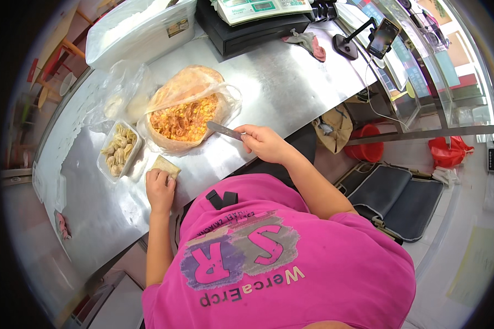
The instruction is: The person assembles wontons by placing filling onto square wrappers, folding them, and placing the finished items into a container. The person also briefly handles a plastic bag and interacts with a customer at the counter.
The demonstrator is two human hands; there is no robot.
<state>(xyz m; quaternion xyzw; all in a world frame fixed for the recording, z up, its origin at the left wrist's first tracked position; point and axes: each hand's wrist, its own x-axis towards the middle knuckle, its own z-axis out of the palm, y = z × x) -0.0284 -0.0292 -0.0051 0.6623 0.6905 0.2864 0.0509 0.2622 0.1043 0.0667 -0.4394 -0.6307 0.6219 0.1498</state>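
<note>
My right hand grips the handle end of a flat metal spreader. The blade's tip is at the right side of a clear plastic bag, which holds orange-and-yellow chopped filling. Close to the table's near edge, my left hand has its fingers curled over a small pale stack of dough wrappers. Part of the stack is hidden under the fingers. Left of the bag, a white plastic tray holds several folded dumplings.
A large translucent tub with white powder stands at the far left of the metal table. Behind are a scale on a black box, a cloth and a phone on a stand. Crumpled clear plastic lies beside the filling.
</note>
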